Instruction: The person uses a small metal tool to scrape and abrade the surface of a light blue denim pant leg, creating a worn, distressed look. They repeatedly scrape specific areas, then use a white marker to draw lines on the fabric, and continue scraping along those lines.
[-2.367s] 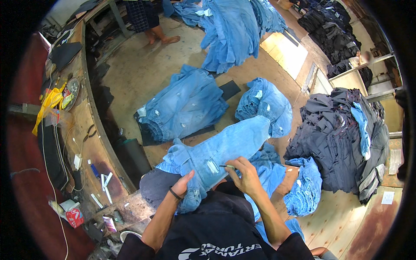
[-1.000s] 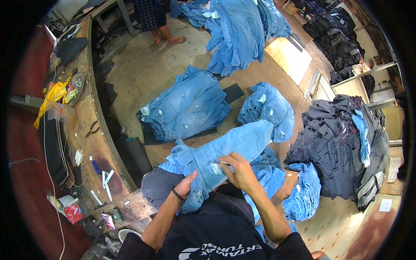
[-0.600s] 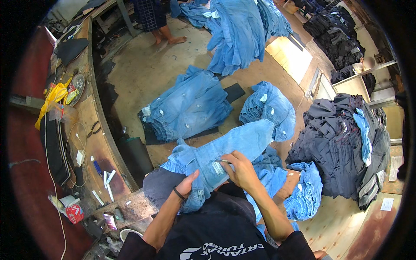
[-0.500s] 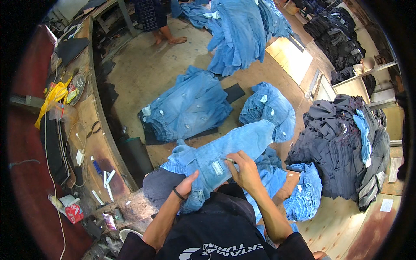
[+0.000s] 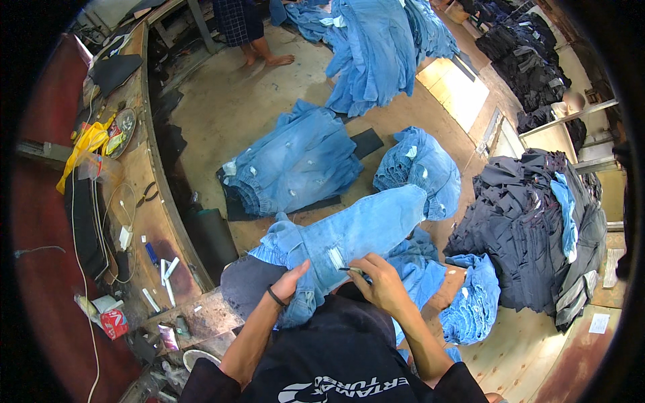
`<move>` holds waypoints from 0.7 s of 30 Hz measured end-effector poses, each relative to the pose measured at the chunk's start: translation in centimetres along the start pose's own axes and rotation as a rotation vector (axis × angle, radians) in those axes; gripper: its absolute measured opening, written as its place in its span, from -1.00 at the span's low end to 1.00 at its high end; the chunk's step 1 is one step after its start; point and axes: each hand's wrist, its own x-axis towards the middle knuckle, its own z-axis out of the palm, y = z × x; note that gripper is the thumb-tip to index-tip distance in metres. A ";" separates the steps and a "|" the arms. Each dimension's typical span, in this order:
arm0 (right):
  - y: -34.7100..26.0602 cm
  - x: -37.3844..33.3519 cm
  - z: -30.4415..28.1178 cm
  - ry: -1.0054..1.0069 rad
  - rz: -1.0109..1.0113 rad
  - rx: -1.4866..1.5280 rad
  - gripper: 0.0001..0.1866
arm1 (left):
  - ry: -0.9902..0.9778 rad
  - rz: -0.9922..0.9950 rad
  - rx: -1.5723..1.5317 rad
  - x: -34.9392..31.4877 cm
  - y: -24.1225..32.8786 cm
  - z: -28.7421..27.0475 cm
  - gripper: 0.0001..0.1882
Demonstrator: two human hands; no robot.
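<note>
Nearer the person's body, the right-hand grip had shifted since a moment before, pinching a thin dark-tipped tool by the frayed white patch on the blue denim garment stretched before the black shirt. The left-hand grip touched it too, how closed I couldn't tell.

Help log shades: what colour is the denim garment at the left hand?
The denim garment is light blue (head view).

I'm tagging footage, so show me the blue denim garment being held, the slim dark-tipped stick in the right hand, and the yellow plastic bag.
Blue denim garment (image 5: 376, 216): head view, on its outstretched part.
Slim dark-tipped stick (image 5: 345, 269): head view, on its dark tip.
Yellow plastic bag (image 5: 86, 144): head view, on its middle.
</note>
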 end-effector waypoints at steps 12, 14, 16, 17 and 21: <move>17.5 6.6 -2.8 0.764 0.026 -0.014 -0.62 | 0.702 0.216 0.196 -9.9 1.3 -2.4 -0.49; 20.1 5.9 -3.4 0.520 0.398 0.254 -0.67 | 0.858 0.322 0.078 -14.2 0.6 -4.6 -0.49; 22.3 6.3 -3.5 0.312 0.543 0.421 -0.70 | 0.933 0.443 0.013 -16.9 -0.2 -6.3 -0.51; 23.2 6.3 -3.5 0.229 0.539 0.436 -0.71 | 0.895 0.465 -0.008 -17.6 -0.7 -6.8 -0.50; 26.0 8.4 -6.9 0.383 0.567 0.543 -0.73 | 0.793 0.421 0.047 -16.8 -1.2 -7.6 -0.43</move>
